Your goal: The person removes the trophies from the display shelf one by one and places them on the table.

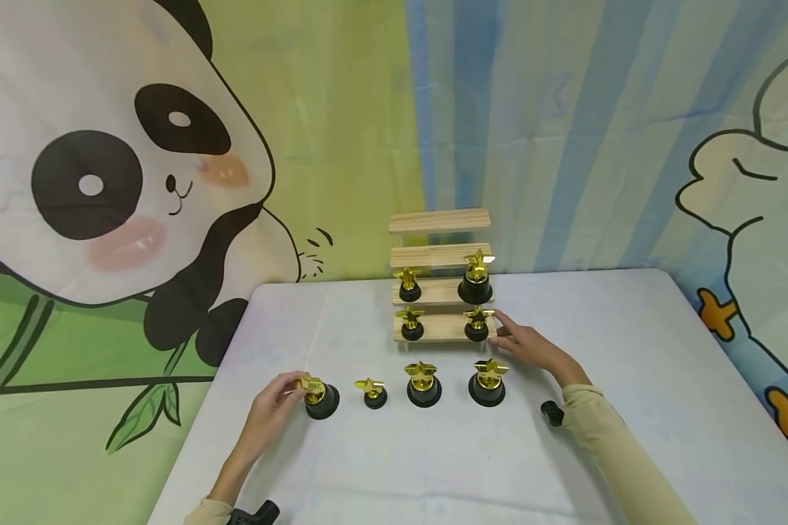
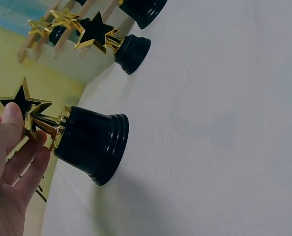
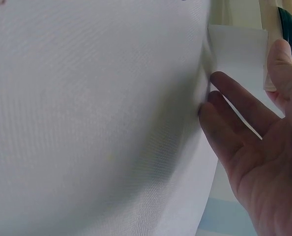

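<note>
My left hand (image 1: 272, 408) pinches the gold star of a trophy (image 1: 323, 403) at the left of the row. In the left wrist view, thumb and fingers hold that star, and the trophy's black base (image 2: 92, 142) is tilted close over the white cloth. My right hand (image 1: 530, 345) is at the right end of the wooden tiered rack (image 1: 441, 329), beside its lowest step. In the right wrist view, its fingers (image 3: 247, 105) stretch along the rack's white side panel (image 3: 238, 54), with the thumb by the step's end. A star trophy (image 1: 476, 326) stands next to this hand.
Three more star trophies, a small one (image 1: 371, 395) and two larger ones (image 1: 423, 390) (image 1: 488, 386), stand before the rack. Its two lower steps also carry a small trophy (image 1: 412, 327), another small one (image 1: 408, 286) and a bigger one (image 1: 476, 283). A printed curtain (image 1: 348, 146) hangs behind the table.
</note>
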The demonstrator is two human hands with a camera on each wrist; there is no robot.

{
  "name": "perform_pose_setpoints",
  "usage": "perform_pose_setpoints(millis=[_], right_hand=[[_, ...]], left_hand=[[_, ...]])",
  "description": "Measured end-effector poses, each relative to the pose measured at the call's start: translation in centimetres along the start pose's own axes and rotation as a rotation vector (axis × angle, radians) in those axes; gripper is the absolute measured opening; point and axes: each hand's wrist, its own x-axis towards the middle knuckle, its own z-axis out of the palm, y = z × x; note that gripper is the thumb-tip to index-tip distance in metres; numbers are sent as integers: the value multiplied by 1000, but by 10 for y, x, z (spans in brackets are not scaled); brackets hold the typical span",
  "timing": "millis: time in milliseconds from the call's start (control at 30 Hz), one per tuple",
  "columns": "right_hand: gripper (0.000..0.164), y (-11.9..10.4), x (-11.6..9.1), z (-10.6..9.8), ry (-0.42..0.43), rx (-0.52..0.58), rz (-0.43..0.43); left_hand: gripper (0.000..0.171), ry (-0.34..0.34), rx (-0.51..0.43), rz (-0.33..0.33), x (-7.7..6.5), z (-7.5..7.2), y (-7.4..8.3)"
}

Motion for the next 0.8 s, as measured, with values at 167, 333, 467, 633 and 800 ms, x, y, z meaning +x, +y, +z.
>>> perform_pose_setpoints(millis=[167, 333, 467, 633, 800], right_hand=[[71, 0, 1, 0, 6, -5, 0], [72, 1, 1, 0, 4, -9, 1], [71, 1, 1, -1, 9, -7, 3], [70, 1, 0, -1, 10, -7, -5], [70, 1, -1, 1, 23, -4, -12]], left_hand=[[36, -27, 21, -7, 1, -2, 0], [57, -109, 2, -11, 14, -19, 10], [53, -115, -46, -14, 37, -35, 15], [44, -136, -62, 21, 75, -46, 34], [40, -183, -11, 80, 122, -41, 58]])
